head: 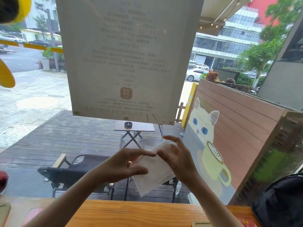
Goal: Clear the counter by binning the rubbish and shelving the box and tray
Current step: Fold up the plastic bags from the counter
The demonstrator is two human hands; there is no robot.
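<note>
Both hands hold a thin white translucent plastic wrapper above the orange wooden surface; left hand and right hand fingers pinch its edges. It looks light, limp and crinkly, best gripped bunched.

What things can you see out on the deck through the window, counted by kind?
Folding table: 1
Ashtray on the table: 1
Dark folding chair: 1
Plastic bottle: 1
Cat mural: 1
Total: 5
</note>
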